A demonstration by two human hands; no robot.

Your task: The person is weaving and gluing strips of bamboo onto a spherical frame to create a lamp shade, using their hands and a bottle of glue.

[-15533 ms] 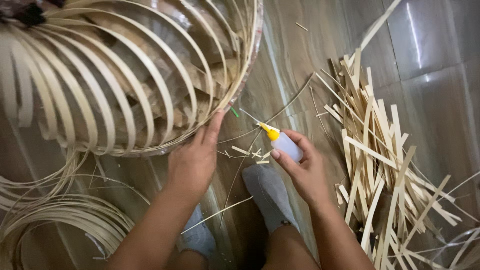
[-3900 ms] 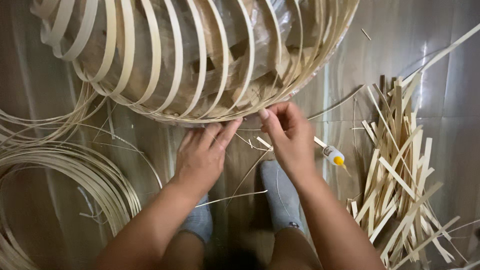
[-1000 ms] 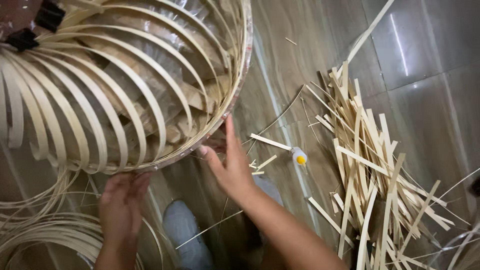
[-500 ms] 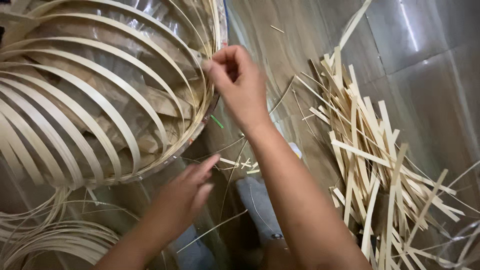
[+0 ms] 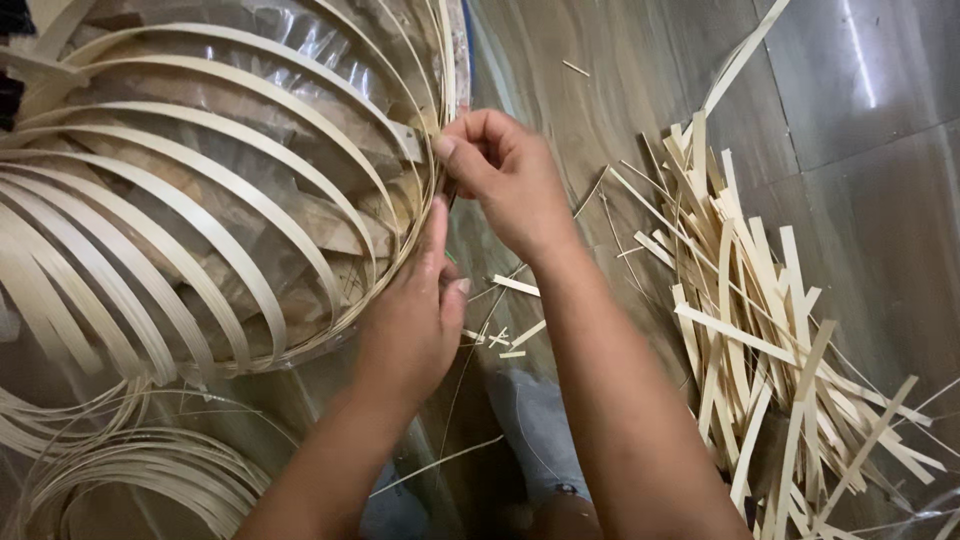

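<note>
A large round frame of curved bamboo strips (image 5: 210,190) fills the upper left, with clear plastic and brown paper showing inside it. My right hand (image 5: 505,180) pinches the frame's rim at its right side, where a strip end meets the rim. My left hand (image 5: 415,315) lies against the rim a little lower, index finger stretched up along it. Both forearms reach up from the bottom edge.
A heap of loose flat bamboo strips (image 5: 770,330) lies on the tiled floor at the right. Coils of thin bamboo strip (image 5: 130,480) sit at the lower left. Short offcuts (image 5: 505,340) lie between my arms. My grey-socked foot (image 5: 540,430) shows below.
My left hand has risen from below the frame onto its rim. My right hand stays pinched on the rim; the view has shifted slightly.
</note>
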